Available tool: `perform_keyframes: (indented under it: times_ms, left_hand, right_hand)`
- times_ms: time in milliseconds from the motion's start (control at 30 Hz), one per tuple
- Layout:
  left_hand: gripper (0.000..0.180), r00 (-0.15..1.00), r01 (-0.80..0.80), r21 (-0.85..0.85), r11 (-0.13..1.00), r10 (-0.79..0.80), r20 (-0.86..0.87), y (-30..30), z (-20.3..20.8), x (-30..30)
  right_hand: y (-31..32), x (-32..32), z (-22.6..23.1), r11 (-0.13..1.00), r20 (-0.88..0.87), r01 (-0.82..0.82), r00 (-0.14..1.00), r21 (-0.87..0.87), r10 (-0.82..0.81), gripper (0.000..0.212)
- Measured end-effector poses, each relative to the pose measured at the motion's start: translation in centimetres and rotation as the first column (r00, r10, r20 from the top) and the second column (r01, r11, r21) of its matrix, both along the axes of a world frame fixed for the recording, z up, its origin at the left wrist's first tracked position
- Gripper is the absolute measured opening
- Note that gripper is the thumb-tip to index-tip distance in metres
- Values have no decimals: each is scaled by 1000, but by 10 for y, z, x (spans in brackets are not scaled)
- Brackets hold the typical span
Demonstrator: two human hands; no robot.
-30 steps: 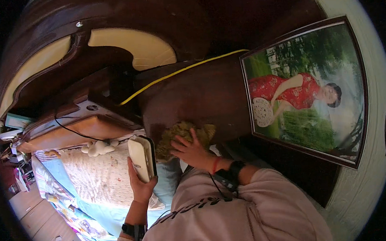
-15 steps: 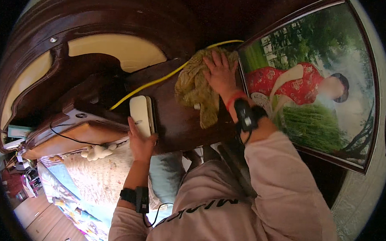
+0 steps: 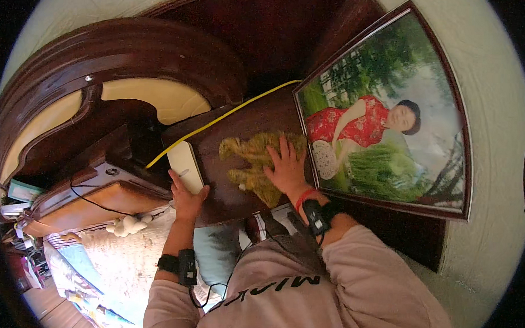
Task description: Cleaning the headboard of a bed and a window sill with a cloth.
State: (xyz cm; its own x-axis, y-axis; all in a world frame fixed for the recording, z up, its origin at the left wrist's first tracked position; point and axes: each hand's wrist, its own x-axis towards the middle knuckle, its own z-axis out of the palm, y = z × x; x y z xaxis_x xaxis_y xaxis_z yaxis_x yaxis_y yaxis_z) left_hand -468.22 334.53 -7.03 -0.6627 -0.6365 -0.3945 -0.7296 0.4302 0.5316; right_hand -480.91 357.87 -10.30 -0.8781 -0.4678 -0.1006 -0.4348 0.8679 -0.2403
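My left hand [image 3: 188, 199] grips the near end of a flat cream-coloured box [image 3: 184, 163] with rounded corners, fingers on its left side and thumb on its right. The box is at the left part of a dark brown wooden tabletop [image 3: 217, 203]. My right hand [image 3: 287, 167] lies with fingers spread on a crumpled yellow-brown cloth [image 3: 257, 158], pressing it to the wood. Just right of that hand leans a large framed photo [image 3: 387, 128] of a person in a red floral dress. The palm hides part of the cloth.
A yellow cable [image 3: 229, 114] runs across the back of the tabletop. To the left stands a dark wooden headboard [image 3: 162, 51] with cream panels, above a bed [image 3: 103, 257]. A white plush toy [image 3: 129, 224] and a grey-green pillow [image 3: 214, 253] are on the bed's side.
My right hand has drawn the cloth nearer, away from the cable, and the cloth has spread leftward. My left hand keeps its hold on the box. The whole view has shifted.
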Motion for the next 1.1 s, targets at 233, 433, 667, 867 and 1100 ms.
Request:
perform_keyframes:
  times_ms: [233, 433, 667, 867, 1100]
  left_hand:
    - [100, 941, 151, 22, 988, -137, -310, -9, -25, 53]
    - [82, 940, 225, 199, 954, -159, -301, -18, -1, 136]
    - [60, 992, -26, 532, 846, 87, -90, -42, 56, 213]
    - [56, 985, -109, 637, 764, 167, -32, -36, 55, 227]
    - [52, 937, 332, 630, 702, -166, -308, -13, 84, 165]
  right_hand:
    - [50, 71, 24, 1000, 210, 7, 978, 5, -8, 54]
    - [69, 103, 22, 992, 204, 71, 978, -101, -49, 52]
    - [35, 132, 57, 968, 889, 219, 458, -125, 11, 58]
    - [6, 175, 66, 971, 932, 54, 296, -234, 208, 58]
    - [-9, 197, 79, 988, 774, -84, 614, -130, 154, 60]
